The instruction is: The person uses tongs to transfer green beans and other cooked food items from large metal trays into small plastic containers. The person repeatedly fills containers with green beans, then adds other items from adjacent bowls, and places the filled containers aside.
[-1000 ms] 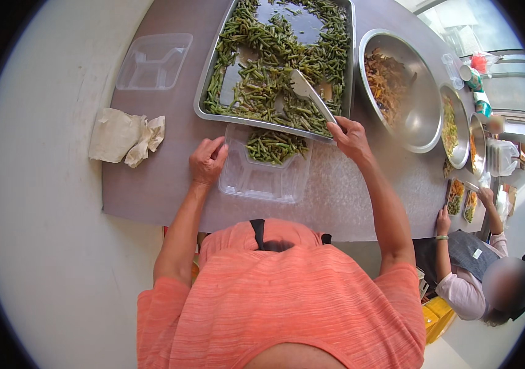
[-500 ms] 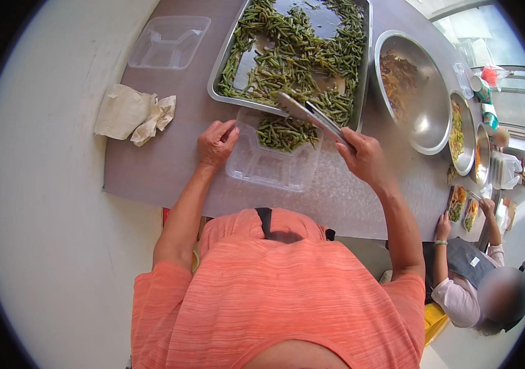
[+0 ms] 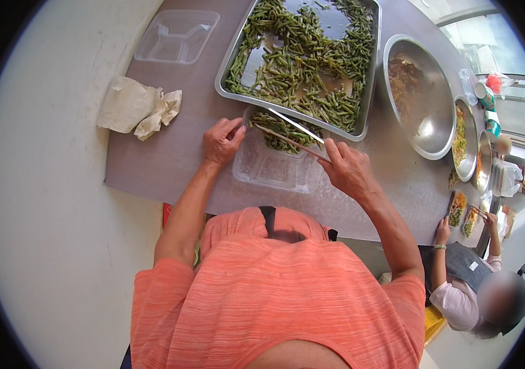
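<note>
A clear plastic lunch container point(image 3: 268, 176) with compartments lies before me, its far part tucked beside the metal tray. Cut green beans point(image 3: 282, 131) fill its far compartment. At the container's left rim, my left hand point(image 3: 222, 142) is closed, thumb and curled fingers gripping the edge. Metal tongs point(image 3: 299, 126) are held in my right hand point(image 3: 350, 170), their two arms spread over the beans in the container. Beyond them is the large metal tray point(image 3: 319, 26), with more cut green beans point(image 3: 299, 67) spread unevenly and patches of its bottom showing.
Another clear container point(image 3: 176, 38) lies at the far left, above crumpled brown paper point(image 3: 128, 106). A big steel bowl point(image 3: 428, 126) with brownish food stands right of the tray. Further right are smaller bowls point(image 3: 463, 157) and a co-worker point(image 3: 459, 277) handling filled containers point(image 3: 457, 208).
My right hand has brought the tongs from the tray's near edge down to the container, and their arms have spread apart. My left hand stays at the container's rim.
</note>
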The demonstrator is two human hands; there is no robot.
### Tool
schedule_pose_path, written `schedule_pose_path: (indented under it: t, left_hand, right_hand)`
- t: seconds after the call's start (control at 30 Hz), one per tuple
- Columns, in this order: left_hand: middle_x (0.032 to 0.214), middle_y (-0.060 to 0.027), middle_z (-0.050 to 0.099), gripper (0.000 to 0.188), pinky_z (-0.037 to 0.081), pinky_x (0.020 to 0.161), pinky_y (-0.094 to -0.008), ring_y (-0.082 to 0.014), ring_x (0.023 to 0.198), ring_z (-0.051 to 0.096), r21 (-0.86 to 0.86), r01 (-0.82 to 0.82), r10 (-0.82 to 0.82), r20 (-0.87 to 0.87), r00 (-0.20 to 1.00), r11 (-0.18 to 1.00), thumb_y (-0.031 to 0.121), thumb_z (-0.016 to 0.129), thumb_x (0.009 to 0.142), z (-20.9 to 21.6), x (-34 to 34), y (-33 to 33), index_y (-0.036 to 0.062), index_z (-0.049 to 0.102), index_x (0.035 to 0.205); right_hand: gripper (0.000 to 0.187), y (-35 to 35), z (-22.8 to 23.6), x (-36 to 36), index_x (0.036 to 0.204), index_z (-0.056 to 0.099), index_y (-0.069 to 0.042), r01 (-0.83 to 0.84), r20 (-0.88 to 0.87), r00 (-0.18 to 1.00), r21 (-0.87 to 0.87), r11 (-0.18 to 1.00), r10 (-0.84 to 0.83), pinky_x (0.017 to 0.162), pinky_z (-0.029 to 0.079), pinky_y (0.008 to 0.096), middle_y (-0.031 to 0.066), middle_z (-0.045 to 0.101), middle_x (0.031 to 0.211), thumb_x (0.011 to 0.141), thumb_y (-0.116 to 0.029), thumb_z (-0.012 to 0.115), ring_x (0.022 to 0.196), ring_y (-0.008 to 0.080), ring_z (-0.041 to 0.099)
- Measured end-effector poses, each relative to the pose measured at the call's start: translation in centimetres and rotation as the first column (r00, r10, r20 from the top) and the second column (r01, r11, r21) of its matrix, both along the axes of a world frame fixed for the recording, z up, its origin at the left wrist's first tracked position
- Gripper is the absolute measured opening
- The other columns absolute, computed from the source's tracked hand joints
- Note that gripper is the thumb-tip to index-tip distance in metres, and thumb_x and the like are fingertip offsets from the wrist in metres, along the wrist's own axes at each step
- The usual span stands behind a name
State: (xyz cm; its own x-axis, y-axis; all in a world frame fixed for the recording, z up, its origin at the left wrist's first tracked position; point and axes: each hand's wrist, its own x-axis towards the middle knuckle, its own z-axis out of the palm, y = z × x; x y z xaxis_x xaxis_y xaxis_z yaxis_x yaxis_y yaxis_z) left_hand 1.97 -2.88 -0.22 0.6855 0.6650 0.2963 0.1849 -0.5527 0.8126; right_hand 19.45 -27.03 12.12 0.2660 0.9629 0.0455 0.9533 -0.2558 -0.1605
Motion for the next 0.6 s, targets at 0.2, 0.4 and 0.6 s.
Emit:
schedule_pose_path:
  t: [0.2,0.4,0.6]
  left_hand:
    - [0.066,-0.0052,0.055,0.016,0.043,0.049,-0.0294,-0.0156,0.051,0.053,0.038,0.026,-0.026,-0.016,1.000,0.999,0.012,0.070,0.077,0.0,0.1,0.2,0.0062,0.069,0.092]
    - [0.065,-0.0046,0.055,0.016,0.043,0.048,-0.0289,-0.0147,0.050,0.053,-0.007,0.000,0.000,0.008,1.000,1.000,0.011,0.071,0.076,-0.3,0.1,0.1,0.0065,0.069,0.092]
    - [0.065,-0.0041,0.055,0.020,0.043,0.048,-0.0279,-0.0136,0.049,0.052,0.023,0.037,-0.037,-0.018,0.999,0.999,0.010,0.071,0.074,0.0,0.1,0.2,0.0063,0.069,0.093]
  right_hand:
    - [0.033,-0.5,-2.2,0.3,0.108,0.052,-0.006,0.011,0.011,1.000,-0.024,1.000,-0.011,0.050,0.051,0.0386,0.0074,0.055,0.073,0.085,-0.026,0.065,0.064,0.0261,0.063]
    - [0.031,0.4,-1.0,-0.7,0.107,0.052,-0.006,0.042,-0.009,0.999,-0.007,0.999,-0.042,0.050,0.051,0.0393,0.0079,0.055,0.072,0.086,-0.024,0.064,0.064,0.0268,0.063]
    - [0.028,1.2,-2.3,-0.8,0.103,0.052,-0.006,0.032,-0.032,0.999,0.036,0.999,-0.031,0.050,0.052,0.0388,0.0082,0.056,0.073,0.086,-0.023,0.064,0.062,0.0272,0.063]
